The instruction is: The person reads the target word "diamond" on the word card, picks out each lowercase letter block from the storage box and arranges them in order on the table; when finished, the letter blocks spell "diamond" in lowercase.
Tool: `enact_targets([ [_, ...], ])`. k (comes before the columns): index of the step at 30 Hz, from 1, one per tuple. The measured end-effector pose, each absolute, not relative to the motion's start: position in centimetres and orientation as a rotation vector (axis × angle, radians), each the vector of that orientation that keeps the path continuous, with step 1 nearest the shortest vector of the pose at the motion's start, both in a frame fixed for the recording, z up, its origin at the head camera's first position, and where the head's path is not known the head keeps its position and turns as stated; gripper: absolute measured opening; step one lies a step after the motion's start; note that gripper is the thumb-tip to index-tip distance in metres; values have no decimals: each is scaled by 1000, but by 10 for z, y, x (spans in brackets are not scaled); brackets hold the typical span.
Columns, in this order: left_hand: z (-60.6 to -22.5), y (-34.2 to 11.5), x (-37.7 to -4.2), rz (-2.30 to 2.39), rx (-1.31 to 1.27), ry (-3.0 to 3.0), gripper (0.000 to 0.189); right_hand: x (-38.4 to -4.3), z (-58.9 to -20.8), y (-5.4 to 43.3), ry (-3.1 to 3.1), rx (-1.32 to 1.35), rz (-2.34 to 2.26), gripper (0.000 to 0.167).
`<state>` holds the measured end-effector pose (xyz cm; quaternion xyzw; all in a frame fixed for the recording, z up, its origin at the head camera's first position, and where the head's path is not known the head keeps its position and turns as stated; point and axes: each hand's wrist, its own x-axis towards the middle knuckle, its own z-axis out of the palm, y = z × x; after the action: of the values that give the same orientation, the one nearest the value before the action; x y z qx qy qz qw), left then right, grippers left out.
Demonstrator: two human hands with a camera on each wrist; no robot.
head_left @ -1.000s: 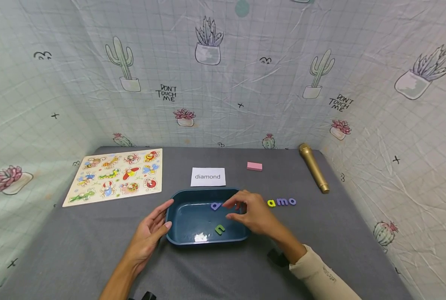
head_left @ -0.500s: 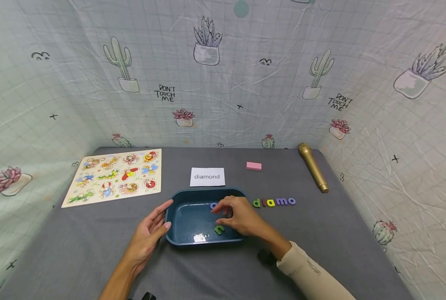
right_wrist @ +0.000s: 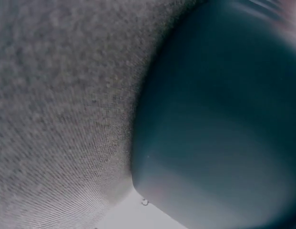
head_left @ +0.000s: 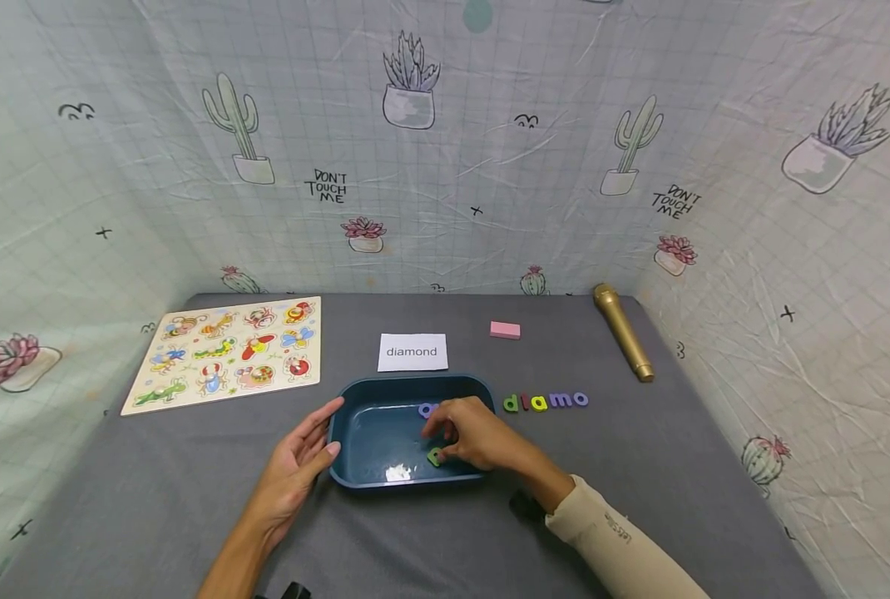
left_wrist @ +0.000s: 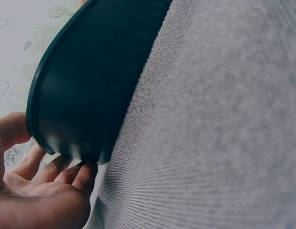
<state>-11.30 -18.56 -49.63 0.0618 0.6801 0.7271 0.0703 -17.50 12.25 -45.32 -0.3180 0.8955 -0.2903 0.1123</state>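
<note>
1. Reaching from four o'clock, the right hand (head_left: 478, 434) is bending over a green letter (head_left: 433, 457); I cannot tell whether it is pinching.
2. The left hand (head_left: 295, 462) is touching the tray (head_left: 373, 449) at nine, fingers extended.
3. The letter is lying inside toward five, direction obscured; the tray's long axis is running nine-to-three.

Letter row (head_left: 543, 404) right of tray (head_left: 373, 445)

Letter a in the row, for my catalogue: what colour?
The letter a is yellow, clearest in the head view.
</note>
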Motion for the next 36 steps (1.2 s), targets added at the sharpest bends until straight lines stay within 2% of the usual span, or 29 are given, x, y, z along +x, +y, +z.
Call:
enact_targets([
  [25, -497, -186, -113, 2194, 173, 2040, 63, -171, -461, 112, 2799, -965, -565, 15],
  [36, -497, -186, -114, 2194, 177, 2039, 63, -170, -460, 115, 2847, -896, -738, 19],
])
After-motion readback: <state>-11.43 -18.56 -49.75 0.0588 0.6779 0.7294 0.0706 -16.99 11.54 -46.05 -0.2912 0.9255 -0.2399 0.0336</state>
